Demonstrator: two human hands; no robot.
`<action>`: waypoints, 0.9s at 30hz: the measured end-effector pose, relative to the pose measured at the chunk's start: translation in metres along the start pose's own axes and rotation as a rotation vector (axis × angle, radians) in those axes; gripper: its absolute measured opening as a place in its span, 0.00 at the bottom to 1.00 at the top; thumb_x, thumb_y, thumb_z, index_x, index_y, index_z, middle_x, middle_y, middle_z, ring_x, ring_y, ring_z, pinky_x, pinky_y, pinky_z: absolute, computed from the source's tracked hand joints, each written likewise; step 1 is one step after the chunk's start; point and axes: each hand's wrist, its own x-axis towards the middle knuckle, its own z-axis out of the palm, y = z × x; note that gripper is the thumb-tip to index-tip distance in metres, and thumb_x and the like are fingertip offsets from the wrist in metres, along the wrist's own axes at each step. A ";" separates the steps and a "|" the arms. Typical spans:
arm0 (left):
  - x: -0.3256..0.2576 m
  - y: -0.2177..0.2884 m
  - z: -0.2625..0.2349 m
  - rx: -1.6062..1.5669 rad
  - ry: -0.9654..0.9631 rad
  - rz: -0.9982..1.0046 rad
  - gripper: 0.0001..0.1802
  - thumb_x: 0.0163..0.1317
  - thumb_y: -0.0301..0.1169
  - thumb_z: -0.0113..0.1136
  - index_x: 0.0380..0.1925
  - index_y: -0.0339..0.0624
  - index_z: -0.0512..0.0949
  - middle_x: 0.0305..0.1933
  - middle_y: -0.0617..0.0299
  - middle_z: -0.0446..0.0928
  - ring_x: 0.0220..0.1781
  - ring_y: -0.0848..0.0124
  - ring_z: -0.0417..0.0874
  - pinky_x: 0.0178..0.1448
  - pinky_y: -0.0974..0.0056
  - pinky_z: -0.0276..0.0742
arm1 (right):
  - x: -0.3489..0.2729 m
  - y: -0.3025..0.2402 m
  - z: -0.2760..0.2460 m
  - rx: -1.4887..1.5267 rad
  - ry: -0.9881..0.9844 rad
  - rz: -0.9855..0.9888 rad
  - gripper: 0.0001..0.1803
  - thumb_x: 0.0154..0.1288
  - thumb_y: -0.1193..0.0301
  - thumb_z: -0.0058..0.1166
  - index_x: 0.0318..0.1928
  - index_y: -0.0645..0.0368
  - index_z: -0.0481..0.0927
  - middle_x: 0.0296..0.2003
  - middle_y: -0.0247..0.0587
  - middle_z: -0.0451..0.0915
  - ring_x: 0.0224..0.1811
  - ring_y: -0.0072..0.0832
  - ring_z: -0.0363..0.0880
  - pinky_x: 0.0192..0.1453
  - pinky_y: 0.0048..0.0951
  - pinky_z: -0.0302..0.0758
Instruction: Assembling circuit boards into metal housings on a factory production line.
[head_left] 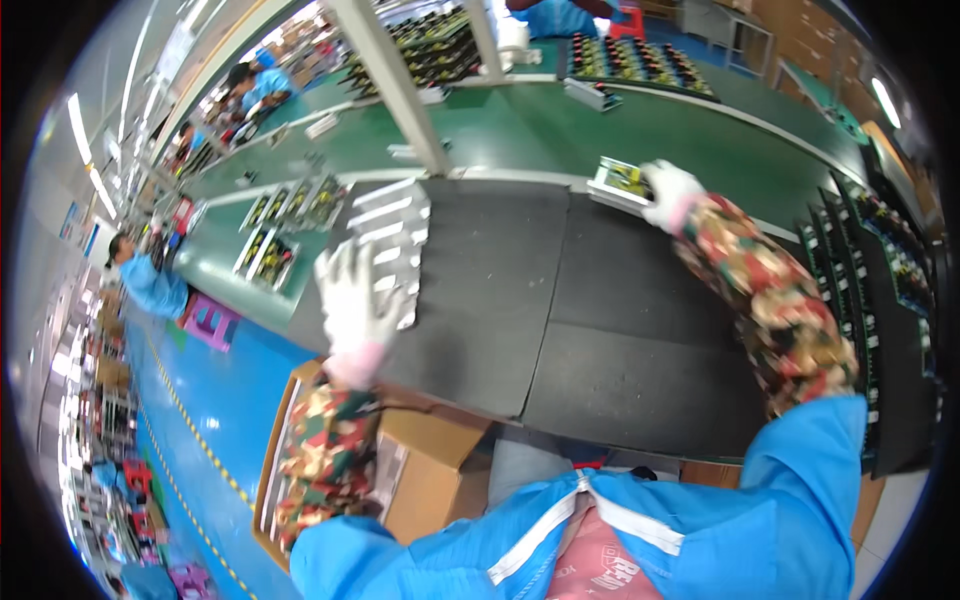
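My right hand, in a white glove, grips the right end of a circuit board in a silver metal frame. It holds this board by the far edge of the black mat, next to the green conveyor. My left hand, gloved in white too, has its fingers spread over a row of silver metal brackets at the mat's left side. Whether the fingertips touch the brackets I cannot tell. Nothing shows in the left hand's grasp, and part of the row is hidden beneath it.
Several framed boards lie on the green surface at left. An open cardboard box stands below my left forearm. Racks of black trays with boards line the right side. A pale post rises beyond the mat. Co-workers sit at far left.
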 end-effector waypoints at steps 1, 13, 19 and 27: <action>-0.011 -0.025 0.009 0.099 0.022 0.005 0.39 0.53 0.40 0.68 0.63 0.36 0.67 0.65 0.38 0.65 0.67 0.38 0.61 0.74 0.41 0.53 | 0.031 0.001 0.012 -0.052 0.001 -0.001 0.29 0.46 0.67 0.62 0.53 0.59 0.77 0.51 0.51 0.76 0.55 0.47 0.77 0.58 0.42 0.76; -0.037 -0.092 0.045 0.145 -0.309 0.187 0.32 0.56 0.39 0.61 0.59 0.35 0.72 0.51 0.47 0.77 0.60 0.45 0.70 0.79 0.39 0.46 | 0.140 0.005 0.084 -0.141 -0.023 0.130 0.36 0.51 0.46 0.61 0.58 0.51 0.76 0.57 0.50 0.76 0.57 0.45 0.79 0.56 0.44 0.78; 0.002 -0.047 0.033 0.009 -0.304 0.288 0.17 0.48 0.26 0.56 0.40 0.37 0.80 0.31 0.51 0.77 0.48 0.49 0.75 0.79 0.41 0.48 | -0.008 -0.023 -0.075 -0.227 -0.059 -0.312 0.34 0.56 0.54 0.57 0.64 0.48 0.72 0.59 0.45 0.74 0.59 0.44 0.74 0.62 0.46 0.72; 0.037 0.117 0.048 -0.555 -0.329 0.623 0.12 0.54 0.30 0.62 0.39 0.39 0.82 0.35 0.53 0.81 0.46 0.55 0.79 0.74 0.42 0.59 | -0.192 0.192 -0.210 -0.643 0.222 0.687 0.31 0.60 0.56 0.51 0.64 0.50 0.71 0.49 0.54 0.81 0.53 0.48 0.80 0.58 0.46 0.77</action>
